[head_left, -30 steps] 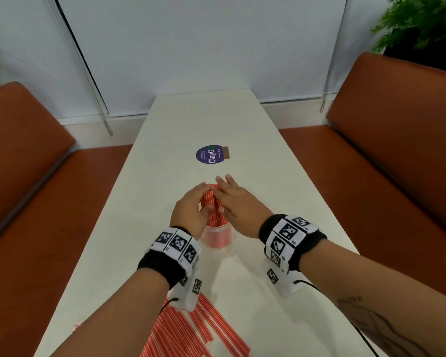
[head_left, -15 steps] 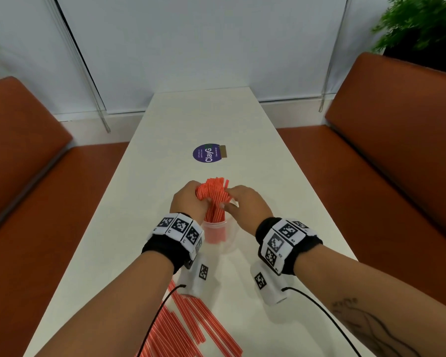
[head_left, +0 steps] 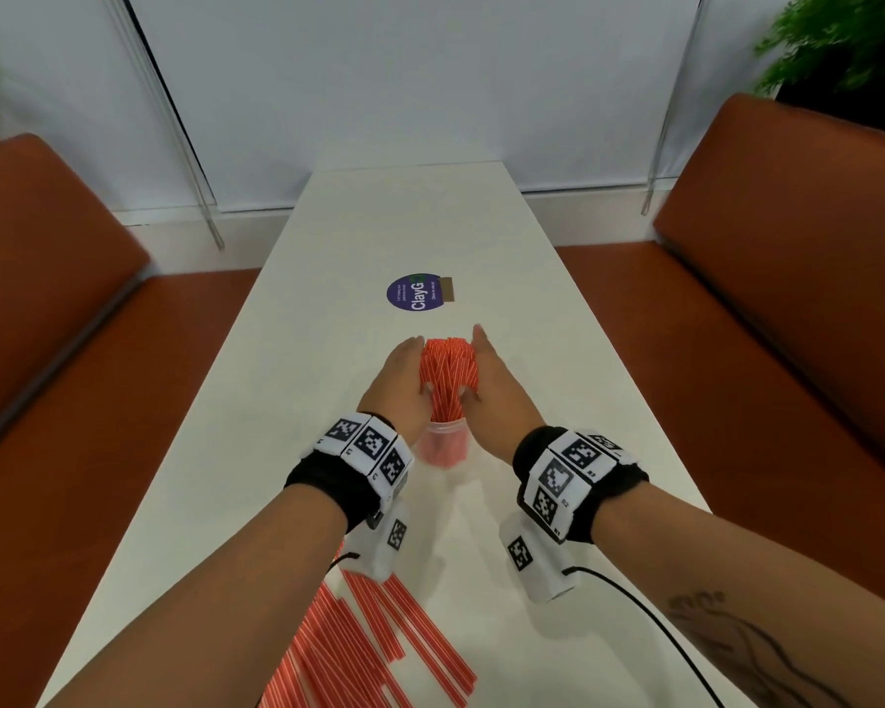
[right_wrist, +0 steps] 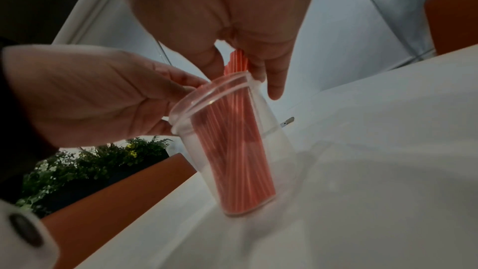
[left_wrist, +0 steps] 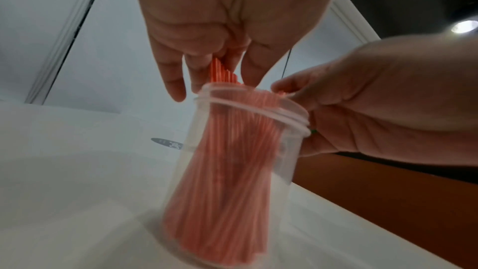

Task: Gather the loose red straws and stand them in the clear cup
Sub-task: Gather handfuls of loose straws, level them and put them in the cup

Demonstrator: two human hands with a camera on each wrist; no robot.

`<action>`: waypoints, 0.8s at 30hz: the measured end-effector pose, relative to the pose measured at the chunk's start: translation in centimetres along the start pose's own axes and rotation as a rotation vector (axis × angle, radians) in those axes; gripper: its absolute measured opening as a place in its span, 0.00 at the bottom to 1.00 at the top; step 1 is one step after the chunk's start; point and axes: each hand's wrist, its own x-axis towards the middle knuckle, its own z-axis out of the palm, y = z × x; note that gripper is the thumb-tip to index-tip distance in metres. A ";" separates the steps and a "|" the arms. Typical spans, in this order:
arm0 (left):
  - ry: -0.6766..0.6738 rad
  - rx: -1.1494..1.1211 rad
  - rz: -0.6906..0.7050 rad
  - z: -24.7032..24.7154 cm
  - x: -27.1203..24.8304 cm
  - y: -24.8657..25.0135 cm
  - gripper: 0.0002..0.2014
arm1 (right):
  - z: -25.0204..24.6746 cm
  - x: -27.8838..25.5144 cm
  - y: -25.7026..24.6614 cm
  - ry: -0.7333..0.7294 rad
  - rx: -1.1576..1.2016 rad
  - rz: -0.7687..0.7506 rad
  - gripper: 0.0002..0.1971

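Flanking straw bundle [head_left: 448,373] in cup [head_left: 445,444]: both flat-fingered hands.

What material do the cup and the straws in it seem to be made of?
Cup: probably thin clear plastic, faintly frosted; the straws show through its wall and the rim is moulded. Straws: red with fine white stripes, matte; paper or plastic, I cannot tell which.
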 end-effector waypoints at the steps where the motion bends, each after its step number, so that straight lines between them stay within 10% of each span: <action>1: -0.009 0.030 0.012 0.1 0.1 -0.1 0.27 | 0.0 -0.1 0.0 -0.041 -0.029 0.005 0.36; 9: -0.026 0.112 -0.011 -2.0 0.0 0.2 0.34 | -1.7 -0.7 -1.3 -0.049 -0.157 0.016 0.39; 15: 0.054 0.008 0.028 -8.7 -5.2 1.6 0.20 | -3.6 -5.5 -6.1 0.103 -0.191 -0.063 0.28; 24: -0.126 0.042 -0.248 -8.0 -16.7 -2.0 0.17 | 2.6 -14.5 -7.6 -0.357 -0.403 0.200 0.25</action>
